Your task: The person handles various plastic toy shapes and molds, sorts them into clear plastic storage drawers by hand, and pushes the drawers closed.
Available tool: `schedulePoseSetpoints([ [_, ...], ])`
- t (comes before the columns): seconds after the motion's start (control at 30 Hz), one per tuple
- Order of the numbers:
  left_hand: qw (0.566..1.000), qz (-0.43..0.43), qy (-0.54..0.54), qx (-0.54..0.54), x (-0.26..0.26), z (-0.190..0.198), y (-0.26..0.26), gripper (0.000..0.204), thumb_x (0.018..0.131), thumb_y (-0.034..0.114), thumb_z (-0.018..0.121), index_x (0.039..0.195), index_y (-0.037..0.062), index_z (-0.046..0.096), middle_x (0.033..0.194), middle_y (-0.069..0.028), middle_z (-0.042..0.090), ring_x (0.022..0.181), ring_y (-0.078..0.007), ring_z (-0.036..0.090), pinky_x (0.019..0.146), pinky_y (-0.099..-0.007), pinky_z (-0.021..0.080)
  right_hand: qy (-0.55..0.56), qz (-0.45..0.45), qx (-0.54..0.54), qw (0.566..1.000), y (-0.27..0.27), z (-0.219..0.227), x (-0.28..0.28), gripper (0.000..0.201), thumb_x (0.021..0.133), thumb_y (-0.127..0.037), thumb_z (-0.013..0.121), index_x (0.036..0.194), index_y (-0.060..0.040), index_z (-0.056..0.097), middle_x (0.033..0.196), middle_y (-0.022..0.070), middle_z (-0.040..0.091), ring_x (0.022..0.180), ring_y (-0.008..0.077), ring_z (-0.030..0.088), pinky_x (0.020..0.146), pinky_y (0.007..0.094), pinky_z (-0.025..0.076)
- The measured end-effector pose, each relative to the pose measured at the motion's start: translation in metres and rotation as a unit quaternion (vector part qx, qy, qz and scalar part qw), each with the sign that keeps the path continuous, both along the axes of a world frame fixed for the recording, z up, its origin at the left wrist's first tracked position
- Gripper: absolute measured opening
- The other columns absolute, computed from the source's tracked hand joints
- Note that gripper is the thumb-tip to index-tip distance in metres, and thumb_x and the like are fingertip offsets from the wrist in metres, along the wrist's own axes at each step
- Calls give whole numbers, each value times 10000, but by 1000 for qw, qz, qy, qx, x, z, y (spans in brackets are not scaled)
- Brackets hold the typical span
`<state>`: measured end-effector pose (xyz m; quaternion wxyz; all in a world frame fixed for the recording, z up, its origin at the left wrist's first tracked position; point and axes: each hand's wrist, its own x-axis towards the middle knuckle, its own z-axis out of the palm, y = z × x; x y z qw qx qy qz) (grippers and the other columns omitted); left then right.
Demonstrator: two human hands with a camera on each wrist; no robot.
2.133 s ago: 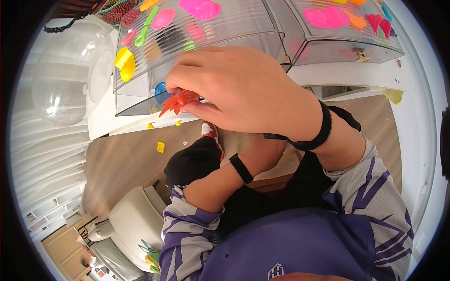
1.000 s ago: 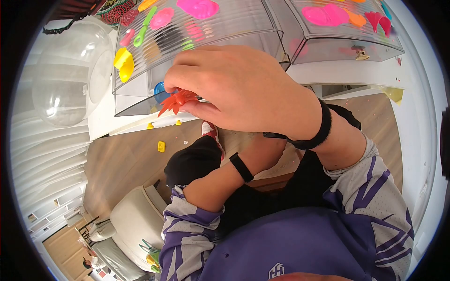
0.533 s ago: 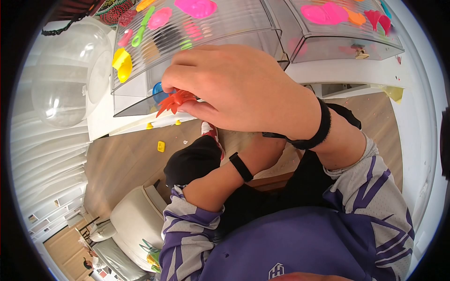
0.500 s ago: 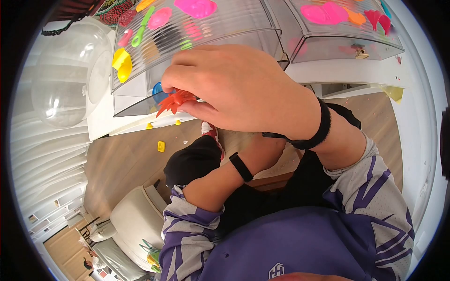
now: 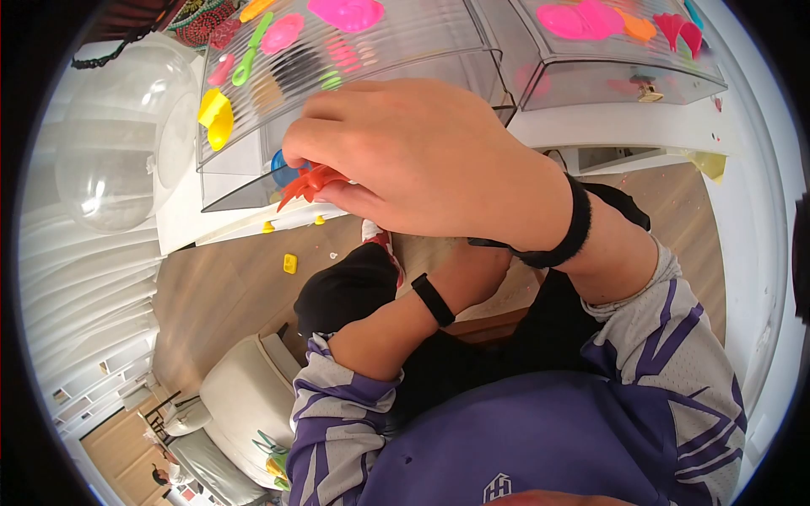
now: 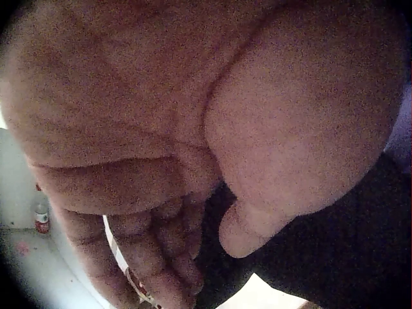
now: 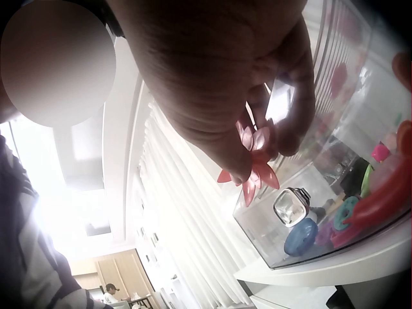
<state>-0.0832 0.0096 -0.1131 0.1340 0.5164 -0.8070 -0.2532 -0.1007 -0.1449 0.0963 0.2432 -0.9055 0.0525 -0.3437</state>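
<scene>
My right hand (image 5: 426, 160) pinches a red, pointed-petal flower piece (image 5: 310, 182) between thumb and fingers, above the front of a clear drawer (image 5: 240, 196). From the right wrist view, the flower (image 7: 261, 172) hangs under the fingertips, its petals spread. A blue round piece (image 7: 300, 237) and a squarish clear piece (image 7: 291, 207) lie in the clear box below. Lower down, the left hand (image 5: 485, 271) is partly hidden behind my right wrist. The palm of that left hand (image 6: 148, 135) faces its wrist camera with loosely bent fingers, holding nothing.
Pink, yellow, green and orange pieces lie on two clear ribbed boxes (image 5: 405, 25) on the white table (image 5: 181, 207). A large transparent balloon (image 5: 110, 143) is at the left. A yellow piece (image 5: 290, 263) lies on the floor near my leg, and a sofa (image 5: 245, 401) stands behind.
The boxes and the right hand with the flower have shifted slightly left in the head view. The grip on the flower looks the same, and the left arm has barely moved.
</scene>
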Motion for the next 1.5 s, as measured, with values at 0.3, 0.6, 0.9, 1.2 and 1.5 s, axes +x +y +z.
schedulePoseSetpoints([
  [0.3, 996, 23, 84, -15, 1, 5, -3, 541, 1015, 35, 692, 1554, -13, 666, 1636, -259, 608, 1545, -497, 537, 1272, -605, 448, 0, -14, -16, 1000, 2, -2, 2, 154, 982, -180, 781, 1040, -54, 715, 975, 115, 760, 975, 337, 789, 790, 501, 631],
  [0.6, 993, 44, 94, -61, -2, 6, -3, 358, 1083, 140, 705, 1434, 77, 737, 1452, -215, 745, 1389, -437, 686, 1164, -544, 549, -19, -33, -49, 998, 2, -8, 4, 139, 956, -151, 768, 1058, -63, 733, 938, 104, 764, 940, 328, 803, 749, 492, 639],
  [0.9, 995, 30, 70, -66, -1, -3, 2, 363, 1068, 120, 712, 1426, 63, 734, 1442, -218, 745, 1377, -447, 689, 1157, -546, 554, -6, -29, -43, 999, 3, -7, 3, 144, 968, -157, 776, 1065, -63, 728, 960, 99, 761, 949, 323, 802, 752, 494, 634],
  [1.2, 996, 28, 59, -65, -2, 0, -1, 398, 1068, 148, 725, 1456, 63, 722, 1510, -210, 713, 1446, -446, 649, 1206, -568, 520, 5, -27, -33, 999, 3, -5, 3, 155, 990, -175, 773, 1087, -66, 720, 980, 100, 767, 972, 327, 799, 787, 498, 637],
  [1.5, 998, -7, 34, -44, 0, 7, -3, 481, 988, 53, 687, 1462, -31, 704, 1499, -286, 687, 1433, -490, 633, 1213, -600, 501, 2, -19, -38, 999, 2, -3, 2, 168, 988, -175, 776, 1103, -68, 714, 996, 98, 779, 984, 326, 804, 797, 499, 643],
])
